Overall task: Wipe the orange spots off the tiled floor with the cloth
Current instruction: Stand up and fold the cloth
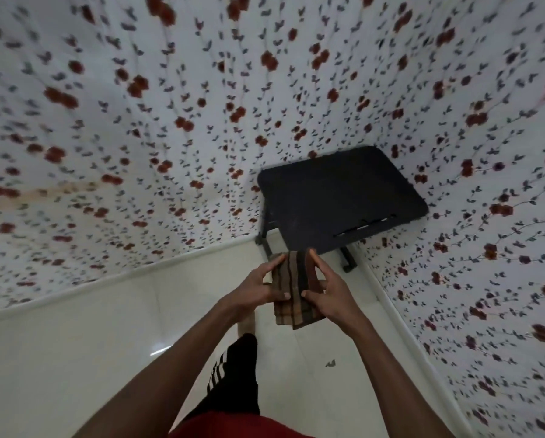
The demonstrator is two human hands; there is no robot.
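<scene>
Both hands up front: left hand (258, 284) and right hand (326, 294) pinch a folded brown checked cloth (291, 306) with dark stripes above the pale floor (91, 352).

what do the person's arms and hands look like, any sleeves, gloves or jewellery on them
Both forearms are bare up to the bottom edge of the picture, with no sleeves in view. The left hand and the right hand wear no gloves, and no rings, watch or bracelet show on the fingers or wrists. Lower down, a red garment and a black trouser leg with white stripes show.
</scene>
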